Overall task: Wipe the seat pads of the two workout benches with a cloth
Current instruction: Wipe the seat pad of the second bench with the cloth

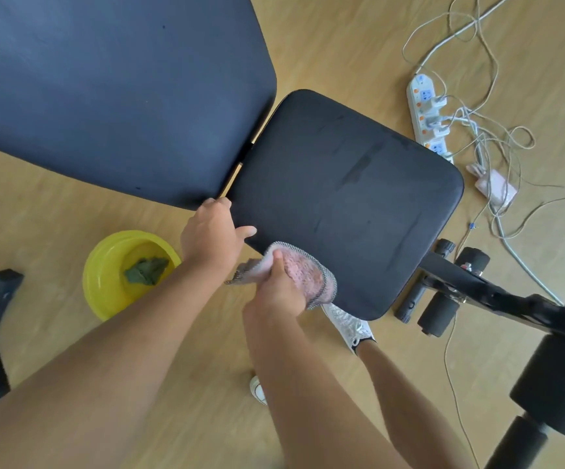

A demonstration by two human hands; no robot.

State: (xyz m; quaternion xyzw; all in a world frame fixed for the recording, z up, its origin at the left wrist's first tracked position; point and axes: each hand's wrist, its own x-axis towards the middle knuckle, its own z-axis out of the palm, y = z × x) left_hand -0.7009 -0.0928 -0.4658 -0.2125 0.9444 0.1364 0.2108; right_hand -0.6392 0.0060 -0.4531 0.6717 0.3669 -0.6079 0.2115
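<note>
So the landmark here is the black seat pad (345,198) of the workout bench, sitting roughly mid-frame over a light wood floor (342,45). The person's right hand (282,292) is clenched around a pink cloth (303,272) with a dark stitched edge, and the cloth is pressed onto the near corner of the seat pad, partly draped over its edge. The left hand (211,236) isn't holding anything, fingers loosely spread, resting against the near-left edge of the seat pad right beside the cloth, thumb lying on top of the pad. There are faint damp-looking streaks across the middle of the seat pad.

Up and left of the seat pad, just across a narrow gap, is the bigger back pad (111,96), same dark surface. Left of the seat pad and down on the floor sits a yellow basin (105,292) with a crumpled green rag (147,270) inside. On the far right side of the seat pad there's a white power strip (426,116) with plugs in it and a mess of white cables (484,137). Just past the seat pad's right end the black frame runs out with foam rollers (438,313). A white sneaker (350,321) pokes out from under the seat pad's near edge
</note>
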